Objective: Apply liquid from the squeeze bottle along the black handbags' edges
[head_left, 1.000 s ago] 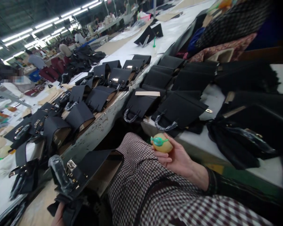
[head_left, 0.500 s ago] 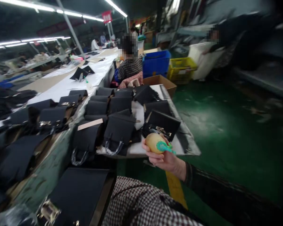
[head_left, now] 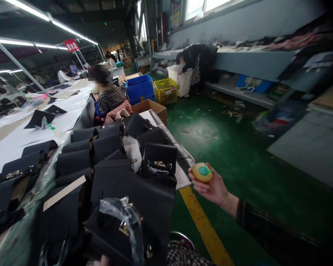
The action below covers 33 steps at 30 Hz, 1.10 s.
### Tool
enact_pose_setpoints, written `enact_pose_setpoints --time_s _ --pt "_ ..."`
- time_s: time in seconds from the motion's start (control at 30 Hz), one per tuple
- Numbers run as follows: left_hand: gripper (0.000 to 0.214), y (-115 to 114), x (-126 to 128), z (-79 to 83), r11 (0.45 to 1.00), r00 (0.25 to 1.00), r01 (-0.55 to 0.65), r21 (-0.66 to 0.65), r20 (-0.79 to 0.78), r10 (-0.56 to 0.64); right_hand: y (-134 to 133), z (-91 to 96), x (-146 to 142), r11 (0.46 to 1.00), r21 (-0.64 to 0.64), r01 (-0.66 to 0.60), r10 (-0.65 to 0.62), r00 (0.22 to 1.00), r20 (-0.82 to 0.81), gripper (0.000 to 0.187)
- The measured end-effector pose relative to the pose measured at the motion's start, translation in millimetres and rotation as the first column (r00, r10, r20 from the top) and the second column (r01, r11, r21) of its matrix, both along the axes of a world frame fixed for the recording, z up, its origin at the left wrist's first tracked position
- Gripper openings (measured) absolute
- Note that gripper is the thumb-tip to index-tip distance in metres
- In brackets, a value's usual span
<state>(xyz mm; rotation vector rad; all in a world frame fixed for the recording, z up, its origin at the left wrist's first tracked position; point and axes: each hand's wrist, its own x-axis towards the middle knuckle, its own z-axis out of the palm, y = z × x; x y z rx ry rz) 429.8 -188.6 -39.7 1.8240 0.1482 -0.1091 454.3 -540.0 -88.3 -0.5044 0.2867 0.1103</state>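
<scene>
My right hand point(head_left: 211, 188) is raised over the green floor, its fingers closed around a small yellow rounded object point(head_left: 202, 172) with a teal-green piece on it. My left hand point(head_left: 102, 261) shows only at the bottom edge, under a black leather handbag point(head_left: 152, 207). The bag's handle and metal clasp are wrapped in clear plastic point(head_left: 119, 225). Most of that hand is hidden behind the bag.
Rows of black handbags point(head_left: 108, 162) stand on a long white-covered workbench point(head_left: 16, 155). A seated co-worker point(head_left: 109, 98) is beyond them, near a cardboard box point(head_left: 150, 111) and blue and yellow crates. Another person bends at a white bin point(head_left: 183, 79).
My view has swung right and up, away from the bench and toward the floor. My right hand still holds the yellow object, and the held bag sits lower in view.
</scene>
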Motion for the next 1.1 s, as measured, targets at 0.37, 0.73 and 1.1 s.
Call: enact_pose_setpoints --time_s 0.37,0.73,1.1 --pt "0.042 -96 42 -137.5 0.849 0.821 -0.433 -0.302 -0.521 0.233 7 -22.2 5 0.991 0.133 -0.031 0.034 0.999 -0.021 0.038" --pt "0.013 -129 91 -130.6 0.806 0.801 -0.444 -0.393 -0.576 0.161 32 -57.1 11 0.935 0.301 0.189 -0.143 0.975 -0.168 0.051" --pt "0.034 -144 155 -97.2 0.719 0.922 -0.335 -0.608 -0.371 0.116 45 -74.3 115 0.986 0.104 0.133 -0.135 0.991 0.008 0.042"
